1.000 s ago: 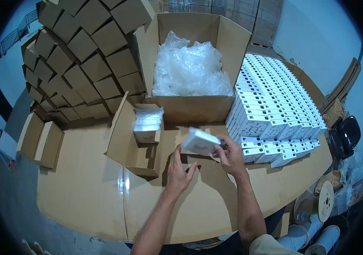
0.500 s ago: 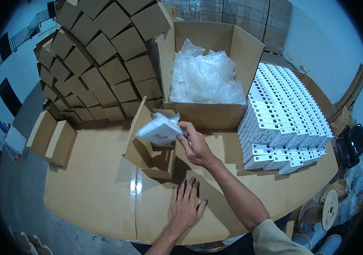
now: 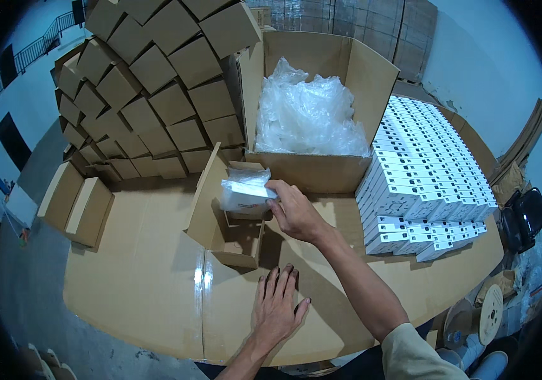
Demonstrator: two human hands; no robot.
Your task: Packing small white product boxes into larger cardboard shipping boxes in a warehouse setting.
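My right hand (image 3: 297, 212) pinches the right end of a small white box (image 3: 245, 201) with clear plastic on it. It hangs over the far part of an open cardboard carton (image 3: 202, 206), whose tall flap stands up on the left. Part of the carton's bare inside shows nearer to me. More clear plastic shows just behind the white box; whether it belongs to that box I cannot tell. My left hand (image 3: 277, 303) lies flat on the cardboard-covered table (image 3: 138, 285), fingers spread, in front of the carton and touching nothing else.
Behind the carton stands a large cardboard box (image 3: 309, 172) full of clear plastic bags (image 3: 309, 114). Rows of white boxes (image 3: 423, 183) are stacked on the right. Brown cartons (image 3: 157, 101) pile up at the back left, and two cartons (image 3: 87, 212) sit at the table's left edge.
My right hand has moved the white box slightly right and turned it, so it lies more level over the carton. My left hand has stayed in place.
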